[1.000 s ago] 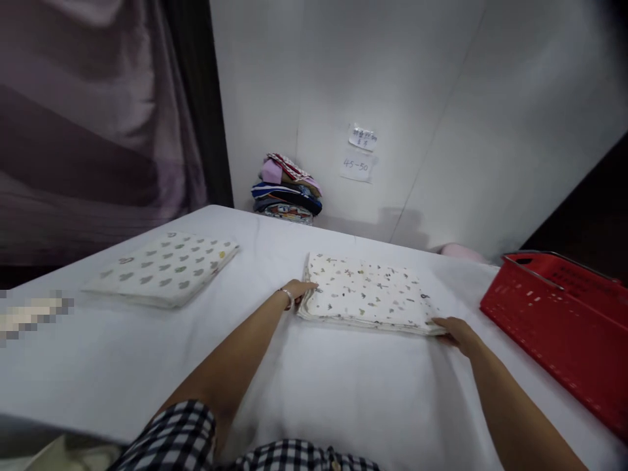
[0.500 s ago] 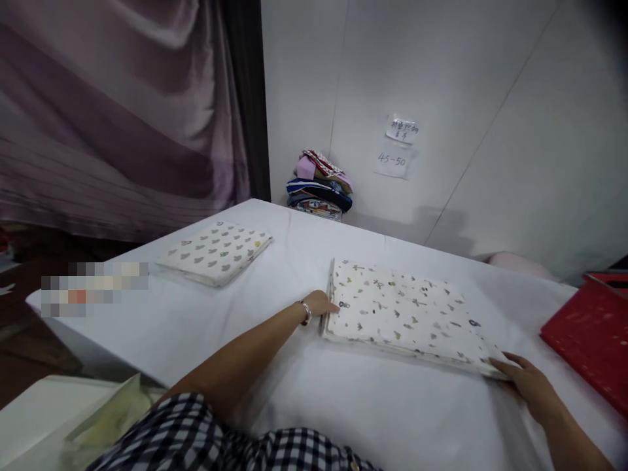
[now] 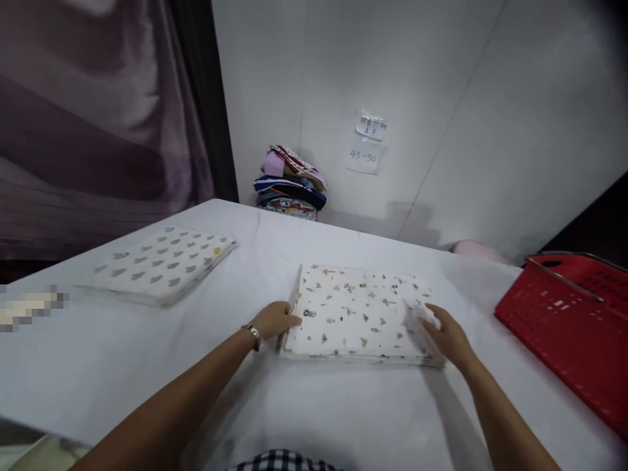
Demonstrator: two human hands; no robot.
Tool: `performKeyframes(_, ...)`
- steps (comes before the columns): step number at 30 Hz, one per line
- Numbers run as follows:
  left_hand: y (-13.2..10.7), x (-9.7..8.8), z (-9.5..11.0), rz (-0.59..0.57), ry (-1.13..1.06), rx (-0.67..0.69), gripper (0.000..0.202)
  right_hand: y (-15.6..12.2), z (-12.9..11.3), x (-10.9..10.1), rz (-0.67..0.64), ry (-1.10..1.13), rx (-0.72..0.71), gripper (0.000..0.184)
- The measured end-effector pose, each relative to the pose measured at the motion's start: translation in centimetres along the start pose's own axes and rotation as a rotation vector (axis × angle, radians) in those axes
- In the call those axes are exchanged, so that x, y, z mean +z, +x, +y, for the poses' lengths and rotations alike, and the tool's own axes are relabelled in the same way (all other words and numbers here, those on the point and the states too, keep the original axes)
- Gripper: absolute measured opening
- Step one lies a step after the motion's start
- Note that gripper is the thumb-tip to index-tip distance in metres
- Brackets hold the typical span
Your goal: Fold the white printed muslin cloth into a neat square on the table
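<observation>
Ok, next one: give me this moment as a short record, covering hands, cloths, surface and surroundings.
Left hand: at the left edge of the small-print folded cloth, thumb on top
Right hand: at that cloth's right side; blur there leaves the grip unclear
Other cloth: grey-patterned folded cloth, lying apart to the left
Surface: white table
Right side: red basket
Background: stack of folded fabrics, "45-50" paper on wall
</observation>
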State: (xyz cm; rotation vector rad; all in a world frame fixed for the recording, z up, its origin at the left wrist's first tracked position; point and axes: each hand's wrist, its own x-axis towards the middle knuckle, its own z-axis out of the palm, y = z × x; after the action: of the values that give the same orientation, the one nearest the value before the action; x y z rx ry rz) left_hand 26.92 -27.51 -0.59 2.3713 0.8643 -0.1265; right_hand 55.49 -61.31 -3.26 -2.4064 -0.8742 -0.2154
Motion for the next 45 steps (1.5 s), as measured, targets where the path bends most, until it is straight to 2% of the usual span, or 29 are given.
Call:
performKeyframes(4,0.1,-1.0,-1.1,-0.016,0.019,-0.026,0.028,0.6,-4.7,2.5,-0.13,0.081,-0.135,0.054)
performKeyframes(7,0.0,-1.3,-1.4,-0.03,0.039,-0.072,0.029,1.2,-6.8,4.0,-0.228,0.04,-0.237,0.057)
performKeyframes(9,-0.2,-1.4,-1.5,-0.049,0.051,-0.097,0.029,1.6,-7.1,4.8,-0.291,-0.046,-0.272,0.059)
performKeyframes(12,-0.4,-1.4,-1.6,-0.071,0.068,-0.103,0.031,1.9,-6.3,6.0,-0.401,-0.198,-0.247,0.061)
performKeyframes(16,-0.5,-1.9,-1.5,-0.1,0.146,-0.103,0.035,1.8,-5.5,6.5,-0.437,-0.284,-0.241,0.064)
performKeyframes(18,-0.5,-2.2,-1.1,-0.067,0.198,-0.131,0.042,1.8,-5.6,6.5,-0.438,-0.291,-0.24,0.064)
performKeyframes(19,-0.4,-2.3,-0.8,-0.005,0.229,-0.133,0.049,1.7,-5.8,6.4,-0.438,-0.288,-0.238,0.064)
performKeyframes(21,0.1,-2.1,-0.1,0.185,0.292,-0.055,0.063,1.7,-6.1,6.4,-0.44,-0.275,-0.232,0.064)
performKeyframes(23,0.8,-1.2,0.7,0.348,0.352,0.147,0.068,1.8,-6.1,6.5,-0.443,-0.249,-0.219,0.064)
performKeyframes(24,1.2,-0.6,0.9,0.383,0.38,0.262,0.067,1.9,-6.0,6.5,-0.453,-0.218,-0.216,0.064)
performKeyframes(26,2.1,0.9,1.2,0.366,0.436,0.416,0.065,2.4,-5.2,6.2,-0.457,-0.102,-0.213,0.061)
performKeyframes(28,2.9,2.3,0.9,0.312,0.482,0.446,0.062,3.3,-3.7,5.4,-0.357,0.04,-0.118,0.055)
performKeyframes(31,3.5,3.6,0.0,0.279,0.508,0.427,0.062,5.1,-0.4,3.4,-0.112,0.108,0.182,0.047)
performKeyframes(32,3.6,3.7,-0.2,0.284,0.507,0.433,0.063,5.7,0.7,2.7,-0.076,0.094,0.268,0.047)
performKeyframes(35,3.6,3.8,-0.6,0.303,0.496,0.447,0.063,7.3,3.2,1.1,-0.091,0.069,0.446,0.042)
performKeyframes(37,3.6,3.8,-0.6,0.3,0.499,0.442,0.063,8.2,4.1,0.8,-0.137,0.086,0.53,0.036)
performKeyframes(42,3.6,3.9,-0.6,0.286,0.519,0.414,0.065,10.0,3.8,1.3,-0.244,0.18,0.67,0.039)
performKeyframes(45,3.7,4.0,-0.6,0.288,0.522,0.415,0.064,10.6,3.5,1.6,-0.263,0.263,0.692,0.044)
